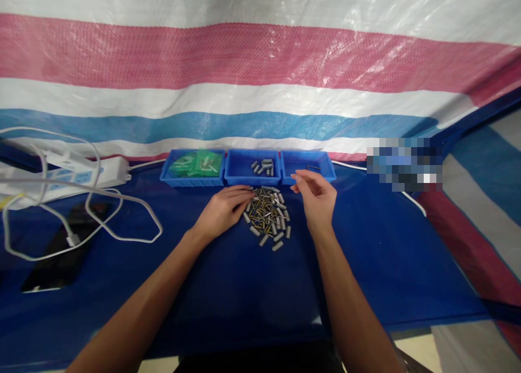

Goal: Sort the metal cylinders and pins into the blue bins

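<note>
A pile of several small grey cylinders and thin brass pins (pixel 268 216) lies on the blue table cover. My left hand (pixel 223 210) rests palm down at the pile's left edge, fingers stretched flat and touching the nearest pieces. My right hand (pixel 316 200) hovers just right of the pile, in front of the right blue bin (pixel 325 172), with its fingertips drawn together in a pinch; what they hold is too small to make out. The middle blue bin (pixel 238 173) holds a few grey cylinders. The left blue bin (pixel 169 176) holds green pieces.
A white power strip (pixel 83 173) with looping white cables (pixel 122 221) lies at the left, above a black phone (pixel 61 253). A striped tarp wall (pixel 260 63) stands behind the bins. The table's front edge (pixel 407 321) runs below my forearms.
</note>
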`<state>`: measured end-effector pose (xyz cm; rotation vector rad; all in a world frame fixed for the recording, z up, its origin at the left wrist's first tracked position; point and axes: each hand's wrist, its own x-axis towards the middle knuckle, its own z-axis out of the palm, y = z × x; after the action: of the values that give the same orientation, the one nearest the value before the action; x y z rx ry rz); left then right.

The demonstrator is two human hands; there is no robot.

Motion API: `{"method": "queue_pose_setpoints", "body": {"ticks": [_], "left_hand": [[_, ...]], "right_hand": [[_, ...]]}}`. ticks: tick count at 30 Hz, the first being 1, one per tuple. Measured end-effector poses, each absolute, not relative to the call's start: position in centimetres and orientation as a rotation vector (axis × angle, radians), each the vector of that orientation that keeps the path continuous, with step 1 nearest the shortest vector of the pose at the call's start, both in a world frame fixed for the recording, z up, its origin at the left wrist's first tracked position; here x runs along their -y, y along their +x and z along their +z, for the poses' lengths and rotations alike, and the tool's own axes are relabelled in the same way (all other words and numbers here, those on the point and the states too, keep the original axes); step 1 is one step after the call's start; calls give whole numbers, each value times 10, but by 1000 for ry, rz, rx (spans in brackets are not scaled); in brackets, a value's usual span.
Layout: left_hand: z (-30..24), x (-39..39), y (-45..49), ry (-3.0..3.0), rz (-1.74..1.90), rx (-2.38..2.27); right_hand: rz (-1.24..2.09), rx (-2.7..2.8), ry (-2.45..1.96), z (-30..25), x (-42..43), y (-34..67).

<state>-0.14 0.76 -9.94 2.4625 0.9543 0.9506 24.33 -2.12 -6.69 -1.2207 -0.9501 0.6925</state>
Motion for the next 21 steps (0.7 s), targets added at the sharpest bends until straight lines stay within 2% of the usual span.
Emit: {"method": "queue_pose_setpoints", "body": {"ticks": [21], "left_hand": [[-75,0,3,2097,1151,-1071]], "right_hand": [[744,959,-1259,-70,21,244]]}}
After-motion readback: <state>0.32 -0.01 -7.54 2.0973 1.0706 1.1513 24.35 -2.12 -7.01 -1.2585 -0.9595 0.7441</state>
